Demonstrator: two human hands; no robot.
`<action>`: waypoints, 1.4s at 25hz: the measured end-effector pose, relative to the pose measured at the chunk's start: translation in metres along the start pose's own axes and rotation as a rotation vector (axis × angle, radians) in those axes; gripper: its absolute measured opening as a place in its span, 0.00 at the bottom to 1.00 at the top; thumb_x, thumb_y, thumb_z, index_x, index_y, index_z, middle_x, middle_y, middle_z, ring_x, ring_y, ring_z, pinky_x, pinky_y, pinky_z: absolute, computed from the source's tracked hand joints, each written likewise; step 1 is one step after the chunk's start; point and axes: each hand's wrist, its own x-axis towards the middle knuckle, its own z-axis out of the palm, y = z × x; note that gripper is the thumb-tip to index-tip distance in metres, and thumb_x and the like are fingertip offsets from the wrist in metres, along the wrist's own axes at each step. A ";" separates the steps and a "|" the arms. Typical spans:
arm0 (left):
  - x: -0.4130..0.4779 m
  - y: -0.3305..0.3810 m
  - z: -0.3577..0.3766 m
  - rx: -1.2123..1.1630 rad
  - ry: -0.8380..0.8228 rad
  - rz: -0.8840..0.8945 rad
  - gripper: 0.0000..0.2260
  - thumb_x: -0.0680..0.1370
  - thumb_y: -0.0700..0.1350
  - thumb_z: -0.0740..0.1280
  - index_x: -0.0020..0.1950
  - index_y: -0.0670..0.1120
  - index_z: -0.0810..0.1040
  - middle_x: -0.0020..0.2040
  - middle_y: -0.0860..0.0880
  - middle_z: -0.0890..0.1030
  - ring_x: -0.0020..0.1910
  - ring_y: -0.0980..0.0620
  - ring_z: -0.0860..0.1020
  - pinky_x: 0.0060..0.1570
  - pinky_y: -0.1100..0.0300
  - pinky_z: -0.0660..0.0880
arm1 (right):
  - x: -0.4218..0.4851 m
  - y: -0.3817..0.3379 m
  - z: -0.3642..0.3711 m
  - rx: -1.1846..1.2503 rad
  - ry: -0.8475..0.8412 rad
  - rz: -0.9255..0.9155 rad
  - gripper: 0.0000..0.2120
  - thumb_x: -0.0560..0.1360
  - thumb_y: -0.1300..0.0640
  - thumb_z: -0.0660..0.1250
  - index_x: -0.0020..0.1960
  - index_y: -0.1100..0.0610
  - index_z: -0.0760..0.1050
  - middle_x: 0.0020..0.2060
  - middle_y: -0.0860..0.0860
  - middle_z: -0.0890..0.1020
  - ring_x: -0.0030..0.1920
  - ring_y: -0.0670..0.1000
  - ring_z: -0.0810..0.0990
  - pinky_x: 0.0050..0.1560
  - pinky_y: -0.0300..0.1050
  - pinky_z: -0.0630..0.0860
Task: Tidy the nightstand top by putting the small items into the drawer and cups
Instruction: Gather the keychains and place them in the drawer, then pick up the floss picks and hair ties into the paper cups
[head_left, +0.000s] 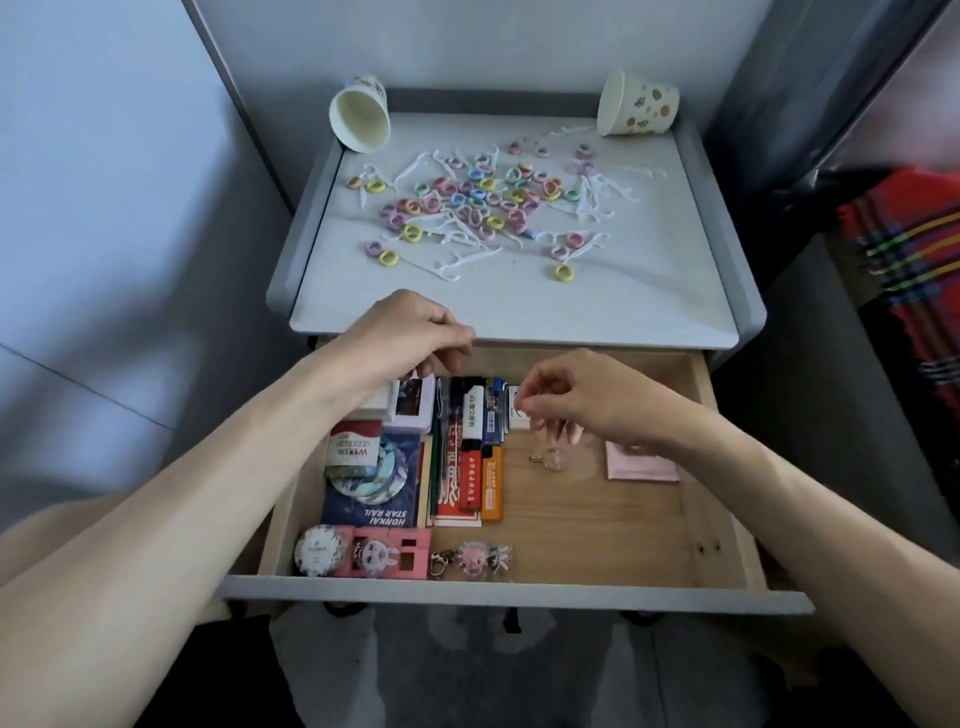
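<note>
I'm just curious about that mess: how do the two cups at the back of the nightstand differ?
The left cup points its mouth towards the camera, so mostly its pale inside shows; the right cup points its mouth leftwards, showing its brown-spotted outside. The left cup sits at the back left corner, the right cup at the back right. Both lie tipped over and look empty.

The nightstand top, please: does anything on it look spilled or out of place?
Yes. The left cup and the right cup lie tipped on their sides at the back corners, and colourful hair ties and white floss picks are strewn across the top.
</note>
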 end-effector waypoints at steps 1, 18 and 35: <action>0.003 0.007 -0.007 -0.113 0.078 0.012 0.08 0.79 0.47 0.69 0.45 0.44 0.84 0.33 0.52 0.83 0.27 0.57 0.72 0.25 0.69 0.66 | 0.005 -0.008 -0.012 -0.004 0.068 -0.029 0.03 0.77 0.58 0.68 0.48 0.55 0.81 0.35 0.49 0.84 0.32 0.46 0.82 0.35 0.41 0.78; 0.070 0.024 -0.053 -0.658 0.171 0.044 0.07 0.80 0.42 0.66 0.48 0.41 0.83 0.37 0.48 0.80 0.30 0.52 0.73 0.29 0.64 0.67 | 0.224 -0.024 -0.231 -1.128 0.660 0.214 0.31 0.72 0.67 0.65 0.72 0.55 0.62 0.65 0.62 0.67 0.64 0.64 0.68 0.64 0.56 0.67; 0.073 0.039 -0.031 -0.434 0.126 0.287 0.39 0.65 0.44 0.82 0.70 0.57 0.66 0.58 0.59 0.78 0.57 0.61 0.78 0.53 0.64 0.77 | 0.087 -0.114 -0.122 0.000 0.393 -0.184 0.26 0.67 0.50 0.77 0.61 0.48 0.69 0.53 0.48 0.80 0.51 0.49 0.80 0.52 0.46 0.79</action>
